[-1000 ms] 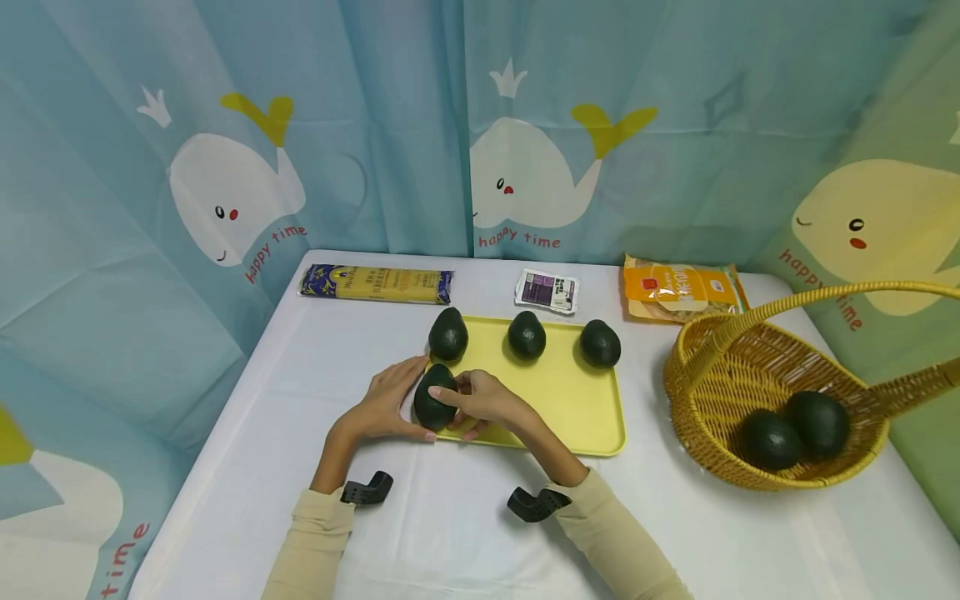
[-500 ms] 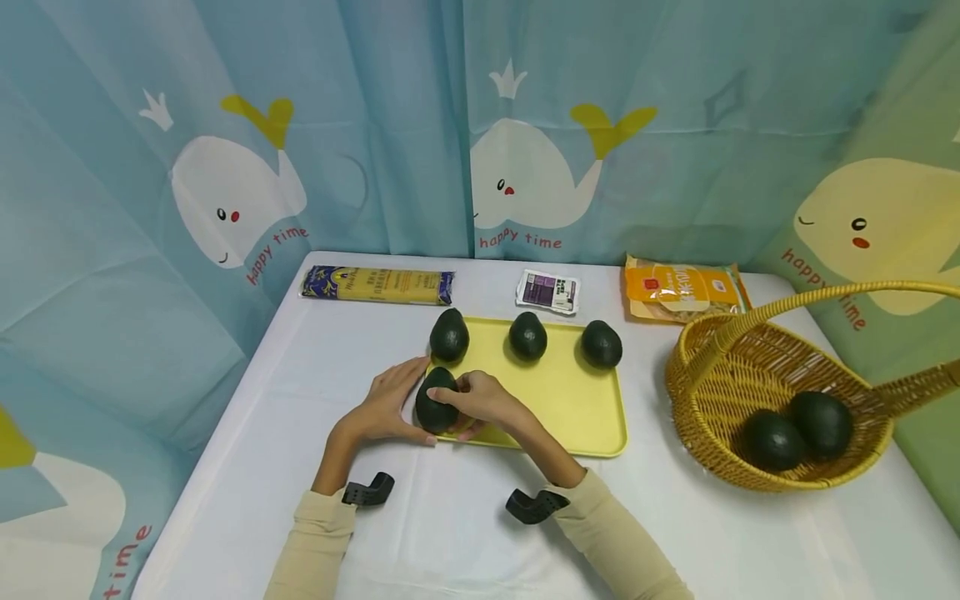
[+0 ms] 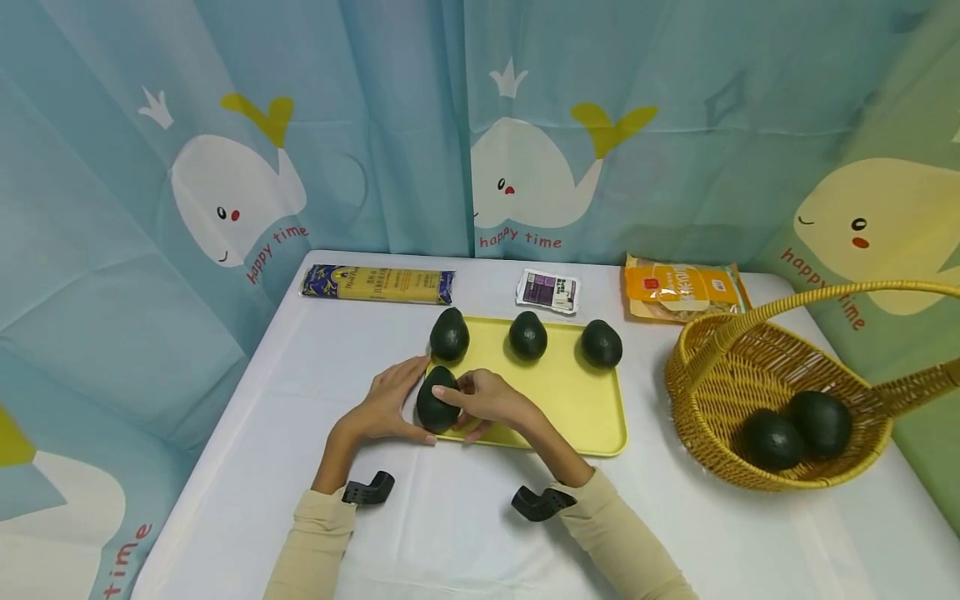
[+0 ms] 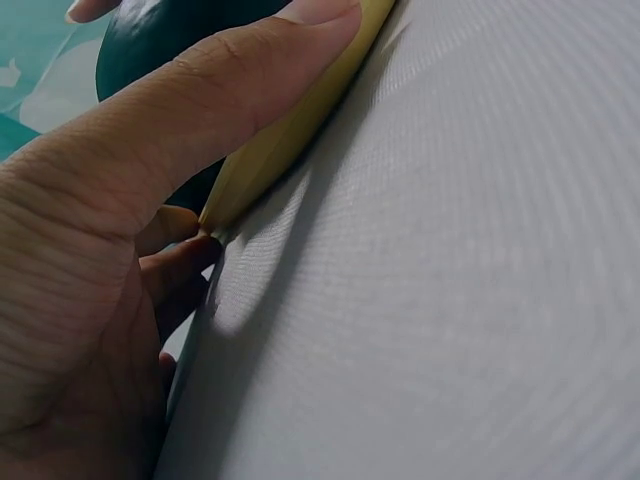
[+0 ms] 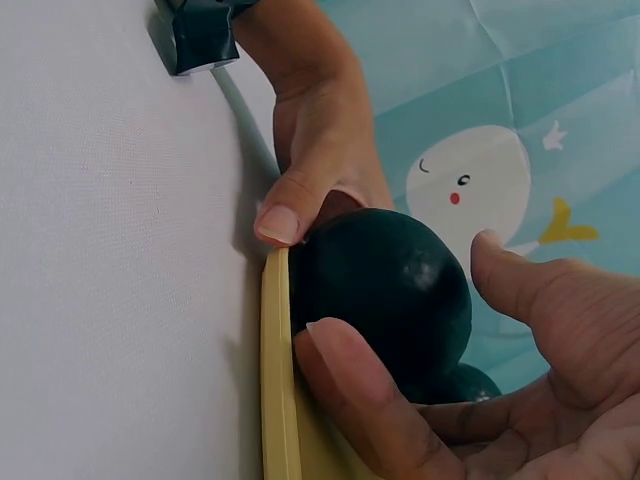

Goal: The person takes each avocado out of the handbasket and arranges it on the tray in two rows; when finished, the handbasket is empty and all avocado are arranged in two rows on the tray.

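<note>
Avocado (image 3: 437, 400), dark green, sits at the near left corner of the yellow tray (image 3: 570, 408), held between both hands. Left hand (image 3: 384, 404) cups its left side, fingers curved against the skin, thumb lying along the tray's edge. Right hand (image 3: 487, 400) grips it from the right, thumb and fingers curled round the fruit. Right wrist view: avocado (image 5: 385, 290) just inside the tray rim (image 5: 275, 400), the left thumb touching rim and fruit. Three more avocados (image 3: 528, 335) stand in a row at the tray's far edge. Wicker basket (image 3: 720, 367) to the right holds two avocados (image 3: 795, 429). White table (image 3: 285, 383) underneath.
</note>
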{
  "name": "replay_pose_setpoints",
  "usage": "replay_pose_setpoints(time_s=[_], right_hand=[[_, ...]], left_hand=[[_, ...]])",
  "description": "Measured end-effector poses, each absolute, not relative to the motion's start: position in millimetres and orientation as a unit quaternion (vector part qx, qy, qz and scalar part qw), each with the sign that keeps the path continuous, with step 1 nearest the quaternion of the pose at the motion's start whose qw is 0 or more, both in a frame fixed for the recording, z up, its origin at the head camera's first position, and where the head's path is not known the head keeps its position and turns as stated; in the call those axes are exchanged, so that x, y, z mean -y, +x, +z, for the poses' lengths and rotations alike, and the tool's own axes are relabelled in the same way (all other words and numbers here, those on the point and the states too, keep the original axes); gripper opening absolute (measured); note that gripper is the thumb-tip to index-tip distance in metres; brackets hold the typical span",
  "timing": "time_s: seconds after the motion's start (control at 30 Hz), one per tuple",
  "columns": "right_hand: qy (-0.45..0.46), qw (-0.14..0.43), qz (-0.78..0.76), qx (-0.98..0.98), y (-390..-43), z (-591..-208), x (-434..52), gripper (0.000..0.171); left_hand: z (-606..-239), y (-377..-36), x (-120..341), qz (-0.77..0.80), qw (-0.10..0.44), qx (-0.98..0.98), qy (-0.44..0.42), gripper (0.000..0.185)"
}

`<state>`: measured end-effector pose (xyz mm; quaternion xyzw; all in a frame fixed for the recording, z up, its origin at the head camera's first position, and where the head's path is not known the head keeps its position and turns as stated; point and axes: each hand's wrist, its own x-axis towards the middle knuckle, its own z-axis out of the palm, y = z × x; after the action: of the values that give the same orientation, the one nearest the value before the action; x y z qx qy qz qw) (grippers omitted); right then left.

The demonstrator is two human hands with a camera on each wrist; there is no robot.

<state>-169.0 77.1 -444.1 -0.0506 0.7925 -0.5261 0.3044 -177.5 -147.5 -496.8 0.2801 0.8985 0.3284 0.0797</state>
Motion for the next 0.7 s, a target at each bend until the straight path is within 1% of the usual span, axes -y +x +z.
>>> replay_pose_setpoints(time_s=[0.43, 0.7], right_hand=[[-0.055, 0.302, -0.523, -0.795, -168.9, -440.3, -86.5, 0.065], [-0.062, 0.282, -0.513, -0.808, -166.9, -429.8, -99.3, 0.060]], left_hand=[[-490.6, -175.5, 146.1, 0.329, 0.082, -0.900, 0.275, 0.124], [-496.5, -176.5, 146.8, 0.323, 0.080, -0.902, 0.274, 0.125]])
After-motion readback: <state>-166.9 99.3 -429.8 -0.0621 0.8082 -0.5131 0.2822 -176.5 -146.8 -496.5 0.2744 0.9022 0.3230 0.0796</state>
